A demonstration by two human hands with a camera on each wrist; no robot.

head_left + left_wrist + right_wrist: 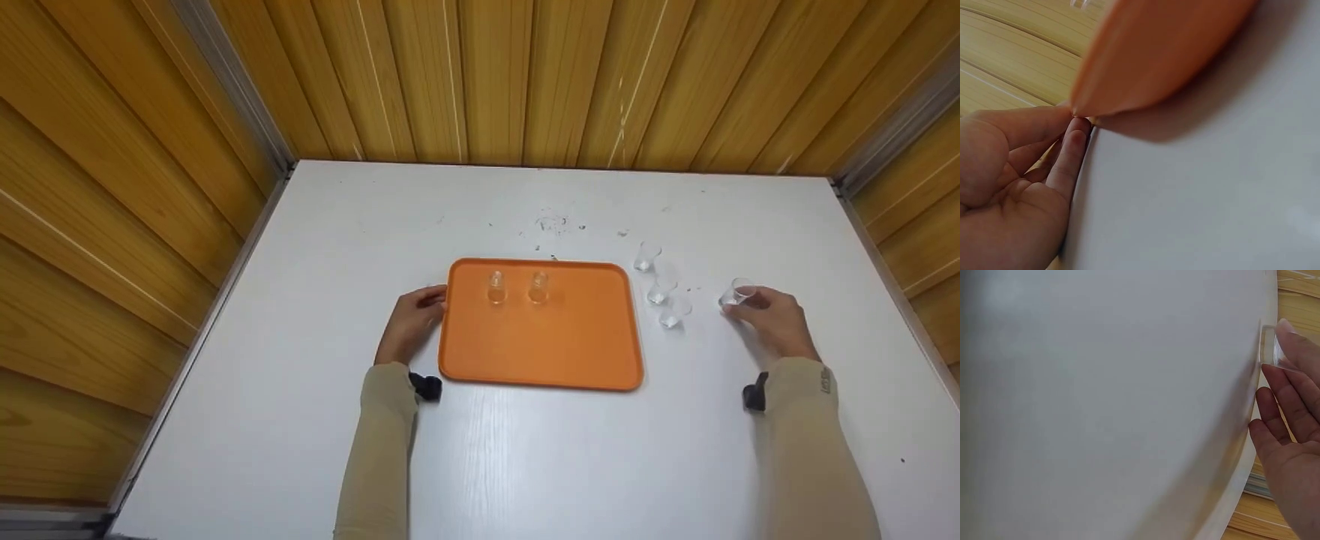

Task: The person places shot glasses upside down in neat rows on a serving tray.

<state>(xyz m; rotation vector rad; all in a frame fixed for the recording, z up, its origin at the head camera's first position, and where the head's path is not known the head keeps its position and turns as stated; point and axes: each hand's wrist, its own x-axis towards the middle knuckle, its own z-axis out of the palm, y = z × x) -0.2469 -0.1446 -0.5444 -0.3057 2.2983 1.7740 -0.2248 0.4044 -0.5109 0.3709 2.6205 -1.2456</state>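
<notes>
My left hand (412, 315) is at the left rim of the orange tray (525, 356). In the left wrist view the fingertips meet at the rim of the tray (1151, 62) and pinch it. Far to the right, my right hand (780, 321) holds a small clear cup (738, 291) between thumb and fingers, close over the white table. The right wrist view shows this cup (1267, 346) between the thumb and a fingertip, the other fingers loosely bent. Two similar clear cups, a left one (497, 288) and a right one (538, 288), stand on the tray's far half.
Three more clear cups stand in a slanting row just right of the tray: a far one (647, 256), a middle one (661, 290) and a near one (674, 313). Wood-patterned panels (495, 82) wall in the white table (555, 465) at the back and sides.
</notes>
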